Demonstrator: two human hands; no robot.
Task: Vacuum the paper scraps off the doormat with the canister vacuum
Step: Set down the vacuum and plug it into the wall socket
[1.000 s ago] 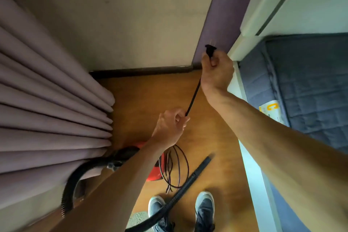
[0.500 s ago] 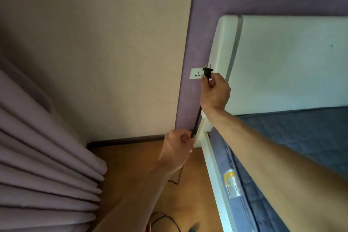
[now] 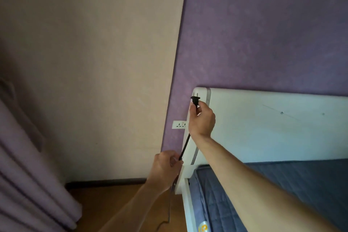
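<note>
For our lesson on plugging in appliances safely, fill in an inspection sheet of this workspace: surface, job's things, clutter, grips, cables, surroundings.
Surface: wooden floor, only a strip in view.
Job's things: black plug held above the wall socket, not inserted; vacuum, doormat and scraps out of view.
Clutter: nothing seen.
Grips: right hand pinches the black plug; left hand holds the cord lower down.
Cables: black cord runs straight between the hands, then drops towards the floor.
Surroundings: beige wall, purple wall, white headboard, blue mattress, curtain at left.
</note>
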